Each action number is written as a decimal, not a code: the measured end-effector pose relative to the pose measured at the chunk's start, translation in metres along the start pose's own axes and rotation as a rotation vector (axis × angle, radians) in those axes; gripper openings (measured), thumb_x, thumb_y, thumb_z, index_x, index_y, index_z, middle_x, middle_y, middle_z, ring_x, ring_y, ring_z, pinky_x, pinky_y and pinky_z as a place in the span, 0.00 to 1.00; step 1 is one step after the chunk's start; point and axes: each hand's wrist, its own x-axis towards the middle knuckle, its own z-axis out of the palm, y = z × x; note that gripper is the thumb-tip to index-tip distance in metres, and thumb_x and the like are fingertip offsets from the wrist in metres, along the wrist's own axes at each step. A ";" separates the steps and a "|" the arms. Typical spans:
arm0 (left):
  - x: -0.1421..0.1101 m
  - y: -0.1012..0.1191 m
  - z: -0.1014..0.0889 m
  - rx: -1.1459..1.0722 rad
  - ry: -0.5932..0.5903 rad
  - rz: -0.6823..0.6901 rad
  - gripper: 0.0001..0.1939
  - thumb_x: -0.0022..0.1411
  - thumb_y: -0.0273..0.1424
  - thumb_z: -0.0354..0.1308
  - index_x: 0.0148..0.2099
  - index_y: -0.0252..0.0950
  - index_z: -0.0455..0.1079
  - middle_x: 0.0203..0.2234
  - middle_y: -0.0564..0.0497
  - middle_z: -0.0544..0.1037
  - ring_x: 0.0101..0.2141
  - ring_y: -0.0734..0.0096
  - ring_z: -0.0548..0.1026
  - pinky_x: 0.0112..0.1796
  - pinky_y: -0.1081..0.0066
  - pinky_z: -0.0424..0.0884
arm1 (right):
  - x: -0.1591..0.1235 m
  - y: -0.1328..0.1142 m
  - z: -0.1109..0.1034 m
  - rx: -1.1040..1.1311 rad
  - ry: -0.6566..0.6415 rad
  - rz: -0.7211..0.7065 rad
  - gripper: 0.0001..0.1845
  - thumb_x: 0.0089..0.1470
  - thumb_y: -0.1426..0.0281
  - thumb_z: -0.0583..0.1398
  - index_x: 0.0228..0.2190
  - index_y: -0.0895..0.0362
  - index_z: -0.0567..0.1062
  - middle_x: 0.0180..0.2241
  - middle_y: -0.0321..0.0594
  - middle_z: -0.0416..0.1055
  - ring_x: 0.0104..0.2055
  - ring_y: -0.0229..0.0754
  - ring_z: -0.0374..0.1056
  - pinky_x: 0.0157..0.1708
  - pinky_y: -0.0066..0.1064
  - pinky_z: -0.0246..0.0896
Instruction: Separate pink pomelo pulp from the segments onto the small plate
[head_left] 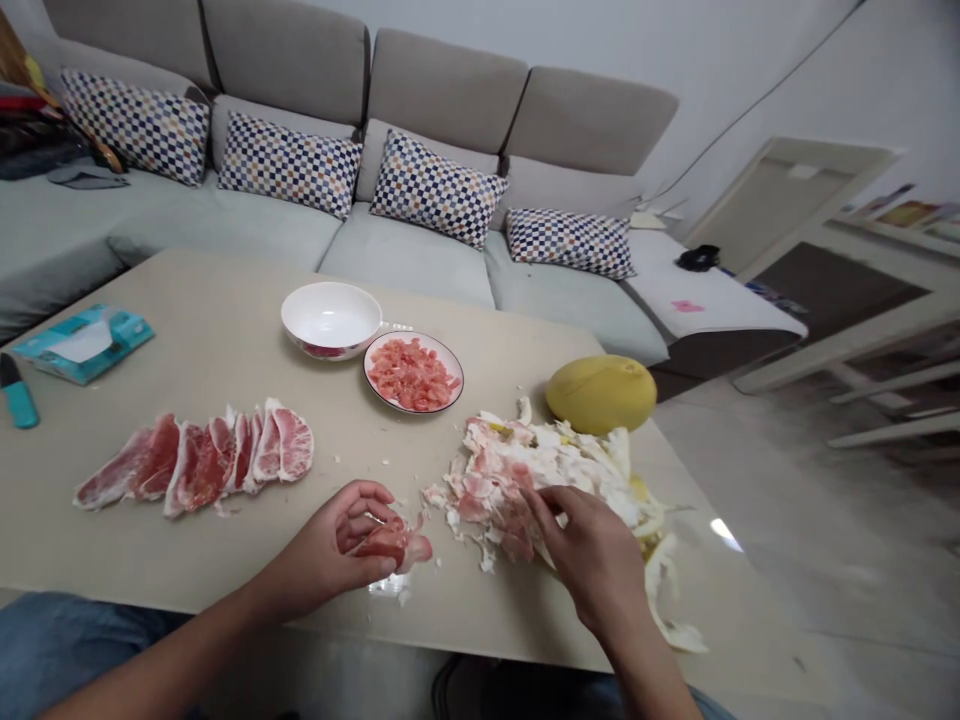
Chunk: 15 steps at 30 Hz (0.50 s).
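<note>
My left hand point(349, 540) is closed around a red pomelo segment point(386, 543), partly peeled, above the near side of the table. Over the heap of pomelo peel and membranes point(555, 460), my right hand point(592, 550) has thumb and fingers pinched together; what lies between the fingertips cannot be made out. A row of pomelo segments point(199, 460), still in their pale skins, lies to the left. Farther back, a plate point(459, 375) holds small pieces of red pomelo flesh point(412, 375). Beside it stands a white bowl point(331, 315).
A whole yellow pomelo point(600, 393) sits behind the peel heap, near the table's right edge. At the left are a blue tissue pack point(84, 343) and a knife with a teal part point(19, 395). A grey sofa point(405, 255) with checkered cushions stands beyond the table point(225, 570).
</note>
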 end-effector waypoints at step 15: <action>-0.010 0.005 0.013 0.347 -0.051 0.051 0.16 0.55 0.31 0.63 0.44 0.40 0.62 0.39 0.50 0.78 0.40 0.65 0.77 0.42 0.67 0.72 | -0.033 -0.094 0.002 0.888 -0.511 -0.207 0.15 0.52 0.63 0.66 0.44 0.49 0.77 0.32 0.36 0.75 0.31 0.38 0.67 0.32 0.27 0.62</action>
